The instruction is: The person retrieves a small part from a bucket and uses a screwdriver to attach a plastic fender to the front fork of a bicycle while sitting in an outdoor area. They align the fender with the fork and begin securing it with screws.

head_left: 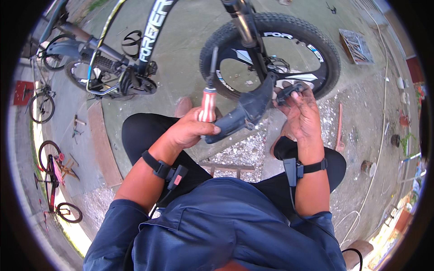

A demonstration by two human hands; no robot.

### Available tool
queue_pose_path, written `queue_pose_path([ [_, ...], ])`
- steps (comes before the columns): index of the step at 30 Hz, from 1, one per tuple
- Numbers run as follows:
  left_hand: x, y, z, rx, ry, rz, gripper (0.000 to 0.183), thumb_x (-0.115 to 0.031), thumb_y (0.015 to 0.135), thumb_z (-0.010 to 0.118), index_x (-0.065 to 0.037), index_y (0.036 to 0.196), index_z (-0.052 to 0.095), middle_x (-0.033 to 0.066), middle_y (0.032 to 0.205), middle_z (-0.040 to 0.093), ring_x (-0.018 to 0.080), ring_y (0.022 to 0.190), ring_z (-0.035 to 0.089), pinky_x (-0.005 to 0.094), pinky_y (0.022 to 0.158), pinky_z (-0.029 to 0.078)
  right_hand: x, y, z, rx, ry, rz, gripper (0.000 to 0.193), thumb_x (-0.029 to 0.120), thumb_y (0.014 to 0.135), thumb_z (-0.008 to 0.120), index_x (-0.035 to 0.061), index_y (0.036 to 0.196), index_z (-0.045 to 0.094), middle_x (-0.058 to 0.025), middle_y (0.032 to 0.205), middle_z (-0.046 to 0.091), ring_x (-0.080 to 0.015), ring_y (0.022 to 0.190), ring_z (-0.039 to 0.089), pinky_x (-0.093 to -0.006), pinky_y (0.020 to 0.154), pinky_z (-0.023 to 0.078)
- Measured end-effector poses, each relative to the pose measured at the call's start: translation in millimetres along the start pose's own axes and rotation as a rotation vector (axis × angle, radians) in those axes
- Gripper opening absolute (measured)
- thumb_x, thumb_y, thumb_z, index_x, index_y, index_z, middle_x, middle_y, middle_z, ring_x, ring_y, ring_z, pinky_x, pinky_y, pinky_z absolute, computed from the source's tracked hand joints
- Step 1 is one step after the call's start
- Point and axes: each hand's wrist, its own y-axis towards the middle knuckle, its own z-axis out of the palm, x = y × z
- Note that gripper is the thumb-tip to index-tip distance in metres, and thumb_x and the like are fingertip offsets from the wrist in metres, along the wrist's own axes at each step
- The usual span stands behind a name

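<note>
My left hand (187, 128) is closed round a screwdriver (208, 103) with a red-and-white striped handle, its shaft pointing up and away from me. The same hand's thumb presses on the near end of a curved black plastic mudguard (253, 108). That mudguard slants up to the right, its far end by the fork and front wheel (332, 52) of a bicycle. On the right, my right hand (305, 113), palm up, pinches a small black plastic part (289, 92) just beside the mudguard's far end. Whether the part touches the mudguard I cannot tell.
The bicycle's dark frame (156, 31) stands before me. A tray of tools (357, 47) lies at the far right, near a long hose (385, 67). A reddish bar (339, 126) rests right of my knee. More bicycles, one a red bicycle (52, 185), stand left.
</note>
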Motion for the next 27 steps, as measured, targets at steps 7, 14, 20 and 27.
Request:
queue_pose_path([
  [7,2.6,0.9,9.3,0.136,0.343,-0.054,0.019,-0.011,0.073,0.072,-0.003,0.084,0.059,-0.0009,0.078,0.057,0.0085,0.073,0.051,0.0268,0.065,0.041,6.7,-7.2,-11.7,0.041,-0.047,-0.083,0.025,0.005,0.091,0.057,0.0092,0.114,0.050,-0.0158,0.119,0.059,-0.0341,0.113,0.058,-0.0476,0.081,0.056],
  [14,9.9,-46.7,12.1,0.044,0.432,-0.056,0.025,-0.016,0.069,0.074,-0.002,0.083,0.059,0.0026,0.076,0.057,0.0128,0.073,0.051,0.0283,0.065,0.040,13.7,-28.4,1.4,0.066,-0.010,-0.076,0.029,0.004,0.091,0.055,0.0088,0.119,0.049,-0.0181,0.122,0.057,-0.0356,0.114,0.056,-0.0495,0.084,0.055],
  [20,19.1,-73.9,16.1,0.001,0.412,-0.038,0.021,-0.015,0.069,0.074,-0.003,0.080,0.060,0.0031,0.077,0.059,0.0122,0.074,0.053,0.0283,0.066,0.042,10.6,-48.2,-19.8,0.012,-0.029,-0.028,0.030,0.010,0.092,0.055,0.0098,0.122,0.048,-0.0149,0.127,0.054,-0.0337,0.116,0.054,-0.0509,0.089,0.051],
  [27,30.1,-77.3,10.3,-0.053,0.325,-0.017,0.019,-0.014,0.071,0.073,-0.004,0.079,0.060,0.0028,0.076,0.059,0.0119,0.071,0.051,0.0273,0.063,0.040,-12.3,-54.1,-33.6,-0.121,-0.077,0.097,0.020,0.020,0.096,0.055,0.0097,0.113,0.053,-0.0104,0.110,0.064,-0.0275,0.098,0.064,-0.0439,0.080,0.055],
])
